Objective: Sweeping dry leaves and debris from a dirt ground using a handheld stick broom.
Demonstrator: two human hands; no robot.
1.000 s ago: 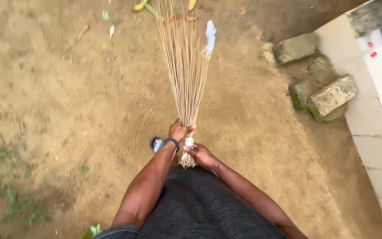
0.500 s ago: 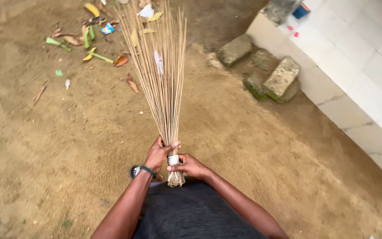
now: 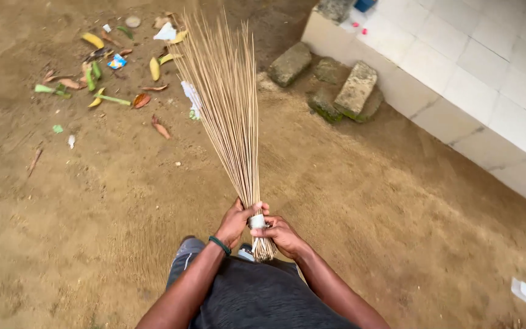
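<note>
I hold a broom (image 3: 229, 116) made of thin tan sticks, bound with a pale band near its butt. My left hand (image 3: 236, 220) grips the bundle just above the band, a dark bracelet on its wrist. My right hand (image 3: 281, 234) grips it at the band from the right side. The sticks fan out forward and to the left over bare sandy ground (image 3: 111, 201). Their tips reach a scatter of litter (image 3: 101, 73): yellow and green leaves, brown leaves and bits of white and blue paper. A white scrap (image 3: 191, 96) lies beside the sticks.
A white tiled platform (image 3: 470, 67) runs along the right, with several grey stones (image 3: 342, 85) piled at its corner. A white paper scrap (image 3: 523, 290) lies on the sand at lower right. My dark shorts fill the bottom middle.
The view has shifted, so the litter and stones sit lower and further left. The broom has tilted more to the left. Both hands keep the same grip.
</note>
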